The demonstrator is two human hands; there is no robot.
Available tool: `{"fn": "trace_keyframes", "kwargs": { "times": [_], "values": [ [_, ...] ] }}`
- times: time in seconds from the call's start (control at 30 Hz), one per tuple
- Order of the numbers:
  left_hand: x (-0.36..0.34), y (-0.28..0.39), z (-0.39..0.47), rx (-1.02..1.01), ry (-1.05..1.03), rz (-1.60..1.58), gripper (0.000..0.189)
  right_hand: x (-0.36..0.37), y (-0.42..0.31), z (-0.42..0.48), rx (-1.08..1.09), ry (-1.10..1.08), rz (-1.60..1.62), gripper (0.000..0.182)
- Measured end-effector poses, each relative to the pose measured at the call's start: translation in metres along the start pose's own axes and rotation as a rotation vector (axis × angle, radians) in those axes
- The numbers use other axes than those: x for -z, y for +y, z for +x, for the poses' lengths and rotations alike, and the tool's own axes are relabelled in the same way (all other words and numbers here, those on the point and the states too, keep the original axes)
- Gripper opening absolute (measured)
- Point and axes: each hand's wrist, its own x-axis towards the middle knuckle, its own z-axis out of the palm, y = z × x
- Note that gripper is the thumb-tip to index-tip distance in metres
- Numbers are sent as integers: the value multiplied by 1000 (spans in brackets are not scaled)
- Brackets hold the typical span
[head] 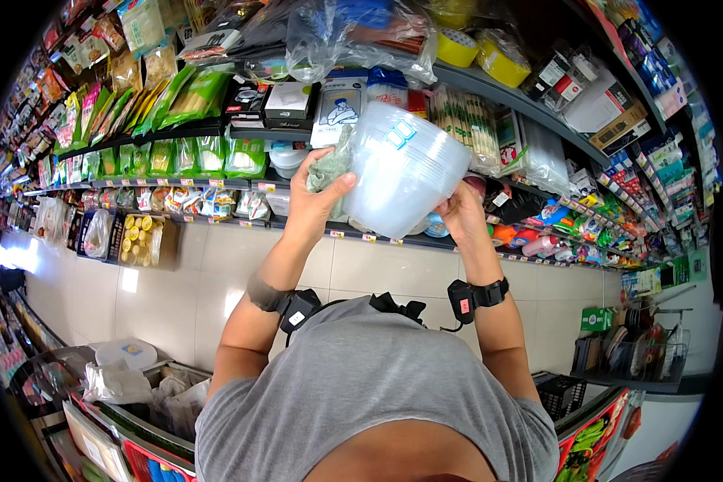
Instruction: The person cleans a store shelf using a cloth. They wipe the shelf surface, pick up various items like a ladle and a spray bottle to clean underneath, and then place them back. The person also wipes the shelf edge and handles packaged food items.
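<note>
A stack of clear plastic bowls (400, 175), in plastic wrap with a blue and white sticker, is tilted in front of the shelves. My left hand (316, 202) is at its left side and grips a grey-green cloth (328, 172), with the thumb by the bowls. My right hand (463, 211) holds the rim of the stack at its lower right; its fingertips are partly hidden. Behind the bowls stand a white and blue pack with a drawn figure (337, 108) and bundles of wooden chopsticks (467, 126).
Shelves (235, 182) packed with bagged goods curve across the view. Yellow tape rolls (503, 63) lie on the upper shelf. A cardboard box of yellow-lidded jars (141, 241) stands on the tiled floor at left. Crates and a wire rack (669, 355) are at the lower sides.
</note>
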Motion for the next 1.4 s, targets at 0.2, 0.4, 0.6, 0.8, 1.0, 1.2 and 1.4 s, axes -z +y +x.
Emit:
{"fn": "trace_keyframes", "kwargs": {
  "times": [0.2,0.4,0.6,0.8,1.0,1.2,1.4],
  "values": [
    [-1,4,-6,-12,9,-10,43,7,6,7,-6,41,13,19],
    [2,-1,-7,-37,7,-27,38,-2,5,6,-22,77,12,19],
    [5,-8,-7,-22,-23,-213,36,-5,8,1,4,36,14,17],
    [5,-13,-5,33,-51,-342,35,6,14,2,15,-54,21,17],
    [15,-24,-10,11,-175,-337,36,2,14,6,24,16,41,22],
    [-6,-19,-11,119,-81,-378,31,8,13,1,79,17,78,24],
    [-16,-29,-16,296,-70,-350,34,0,13,-1,79,-82,83,25]
  ]
}}
